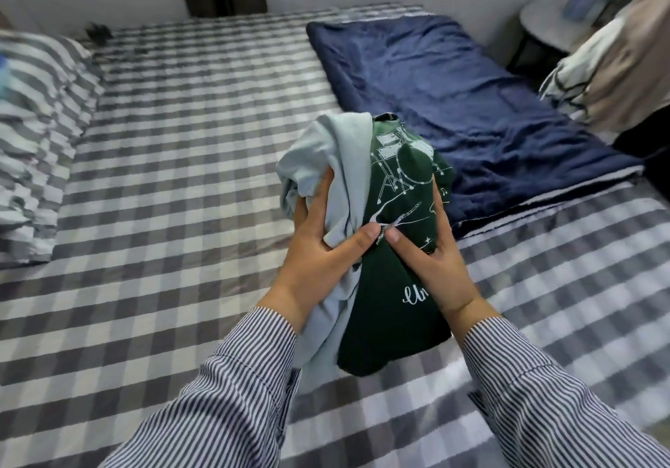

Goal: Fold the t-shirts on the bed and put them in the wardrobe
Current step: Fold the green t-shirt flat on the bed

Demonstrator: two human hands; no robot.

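Observation:
I hold two t-shirts together above the bed (163, 177). A light blue t-shirt (326, 148) hangs bunched on the left side, gripped by my left hand (319, 246), whose thumb presses across its cloth. A dark green t-shirt (391, 304) with a white drum-kit print sits on the right, and my right hand (435, 253) clasps it from the right with its thumb on the front. Both thumbs nearly meet in the middle. The shirts' lower ends hang down between my striped sleeves.
The bed has a grey and white checked sheet. A navy blanket (453, 105) lies folded at the right. A striped pillow (32, 134) lies at the left edge. Hanging clothes (616, 61) and a small round table (551, 28) stand at the far right.

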